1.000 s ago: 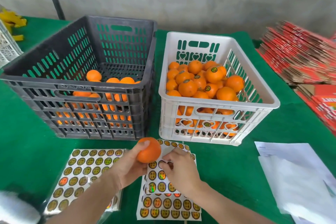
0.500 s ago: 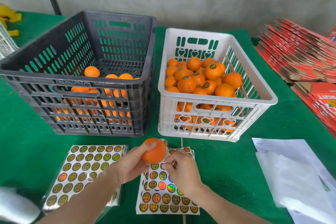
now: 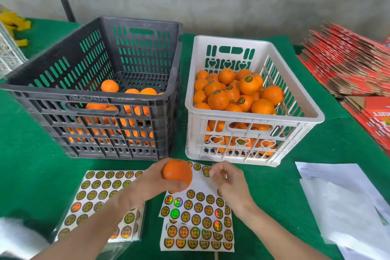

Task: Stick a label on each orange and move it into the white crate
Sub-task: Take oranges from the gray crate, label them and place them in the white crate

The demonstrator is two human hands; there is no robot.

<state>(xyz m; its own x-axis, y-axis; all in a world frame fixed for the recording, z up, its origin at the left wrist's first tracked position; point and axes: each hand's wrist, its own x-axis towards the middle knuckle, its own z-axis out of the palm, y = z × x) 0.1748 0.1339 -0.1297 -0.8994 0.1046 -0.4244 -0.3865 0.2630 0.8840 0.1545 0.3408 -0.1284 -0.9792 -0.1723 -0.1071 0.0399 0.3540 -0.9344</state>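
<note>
Orange [image 3: 177, 173] held up at the near middle of the desk [image 3: 31, 164], with a label pinched beside it.

The left hand [image 3: 152, 188] has its fingers clamped round the orange, above the far edge of the middle label sheet [image 3: 196, 217] and just in front of the gap between the two crates. The right hand [image 3: 230, 183] is close beside the orange but not touching it. Its fingers are curled together, thumb on forefinger, pinching a small label [image 3: 225, 176] of which only a glint shows. The white crate [image 3: 253, 120] stands right of centre, heaped with labelled oranges [image 3: 249, 84]. The dark grey crate [image 3: 84, 95] touches its left side and holds more oranges [image 3: 109, 85]. A wrapped label sheet [image 3: 99, 192] lies under the left forearm. White papers [image 3: 337, 196] lie by the right edge, and flattened red cartons [image 3: 348, 69] are stacked beyond them.
</note>
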